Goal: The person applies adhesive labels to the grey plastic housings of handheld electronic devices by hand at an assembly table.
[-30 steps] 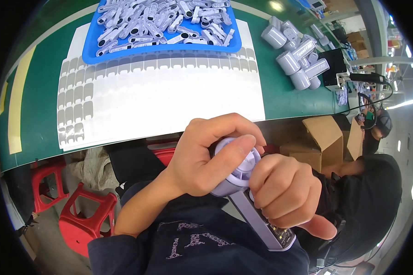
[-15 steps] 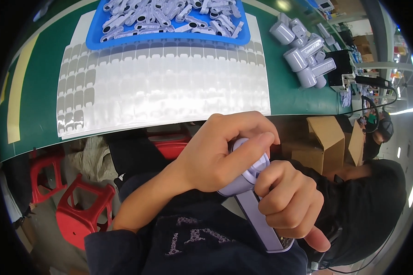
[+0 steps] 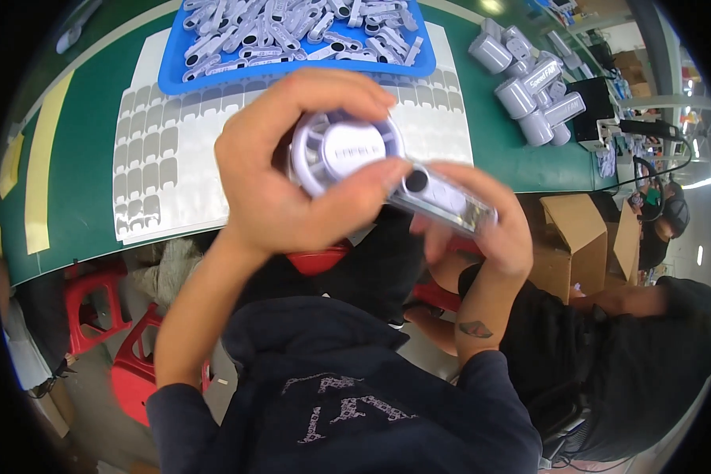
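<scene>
A lavender handheld fan (image 3: 354,148) is tilted in front of me over the table's near edge, its round head and white centre cap facing up. My left hand (image 3: 265,162) wraps the fan's head, thumb across the lower rim and fingers over the top. My right hand (image 3: 504,225) grips the far end of the handle, slightly smeared by motion. On the handle's front panel (image 3: 442,197) sit a dark round spot near the head and a shiny, see-through-looking part near the end. Beneath the hands lies a white sheet of grey tab-shaped stickers (image 3: 146,162).
A blue tray (image 3: 178,85) heaped with lavender handle parts stands at the back. More lavender fans (image 3: 521,99) are piled at the right, beside a black device (image 3: 592,114). Red stools (image 3: 95,304), a cardboard box (image 3: 581,257) and a seated person in black (image 3: 616,371) are nearby.
Both hands have lifted the fan away from my chest, up and forward over the table edge. The fan has turned so its head and handle panel now face up.
</scene>
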The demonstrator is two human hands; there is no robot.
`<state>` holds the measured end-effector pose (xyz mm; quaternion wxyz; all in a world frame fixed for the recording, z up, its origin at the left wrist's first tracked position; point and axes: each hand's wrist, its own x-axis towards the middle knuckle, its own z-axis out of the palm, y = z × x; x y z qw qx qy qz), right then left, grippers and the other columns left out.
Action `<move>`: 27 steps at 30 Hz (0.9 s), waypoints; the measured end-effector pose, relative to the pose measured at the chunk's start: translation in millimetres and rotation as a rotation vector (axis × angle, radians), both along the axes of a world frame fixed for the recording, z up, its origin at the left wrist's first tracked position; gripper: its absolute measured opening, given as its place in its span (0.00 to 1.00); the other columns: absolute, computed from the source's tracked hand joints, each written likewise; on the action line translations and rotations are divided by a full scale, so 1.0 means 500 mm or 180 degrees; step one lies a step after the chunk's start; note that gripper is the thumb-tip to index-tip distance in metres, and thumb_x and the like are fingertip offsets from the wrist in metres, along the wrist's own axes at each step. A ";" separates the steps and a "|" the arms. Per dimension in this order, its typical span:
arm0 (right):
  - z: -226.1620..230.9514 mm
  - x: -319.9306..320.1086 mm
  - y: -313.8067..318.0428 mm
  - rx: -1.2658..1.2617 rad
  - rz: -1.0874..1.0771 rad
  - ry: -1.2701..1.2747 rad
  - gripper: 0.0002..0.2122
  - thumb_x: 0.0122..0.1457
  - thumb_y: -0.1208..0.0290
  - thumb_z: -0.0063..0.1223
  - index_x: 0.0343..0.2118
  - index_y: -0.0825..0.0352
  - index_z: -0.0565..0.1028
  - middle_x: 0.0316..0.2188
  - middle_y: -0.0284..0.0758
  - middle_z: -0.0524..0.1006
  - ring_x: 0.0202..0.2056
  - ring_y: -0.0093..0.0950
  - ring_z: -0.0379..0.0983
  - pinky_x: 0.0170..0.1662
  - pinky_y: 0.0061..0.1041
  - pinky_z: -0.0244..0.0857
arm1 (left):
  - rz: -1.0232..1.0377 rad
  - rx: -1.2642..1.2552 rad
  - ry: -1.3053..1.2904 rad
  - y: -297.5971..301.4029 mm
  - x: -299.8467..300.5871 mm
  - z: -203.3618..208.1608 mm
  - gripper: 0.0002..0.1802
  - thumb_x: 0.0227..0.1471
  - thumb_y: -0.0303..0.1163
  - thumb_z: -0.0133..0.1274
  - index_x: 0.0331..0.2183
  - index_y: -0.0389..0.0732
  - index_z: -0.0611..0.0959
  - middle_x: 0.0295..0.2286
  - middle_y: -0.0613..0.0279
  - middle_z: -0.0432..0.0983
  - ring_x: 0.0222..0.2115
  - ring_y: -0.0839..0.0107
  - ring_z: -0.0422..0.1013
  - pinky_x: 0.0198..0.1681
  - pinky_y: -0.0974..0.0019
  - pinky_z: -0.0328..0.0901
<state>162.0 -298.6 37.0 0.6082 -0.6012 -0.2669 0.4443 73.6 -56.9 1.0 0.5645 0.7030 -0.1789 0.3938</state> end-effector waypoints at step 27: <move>-0.173 0.040 0.118 0.0212 -0.0847 -0.3827 0.21 0.48 0.75 0.64 0.48 0.69 0.76 0.43 0.39 0.74 0.42 0.37 0.70 0.45 0.30 0.67 | 0.0739 0.1998 0.1164 0.031 0.035 -0.059 0.22 0.33 0.28 0.69 0.37 0.41 0.85 0.37 0.62 0.78 0.38 0.61 0.69 0.42 0.62 0.66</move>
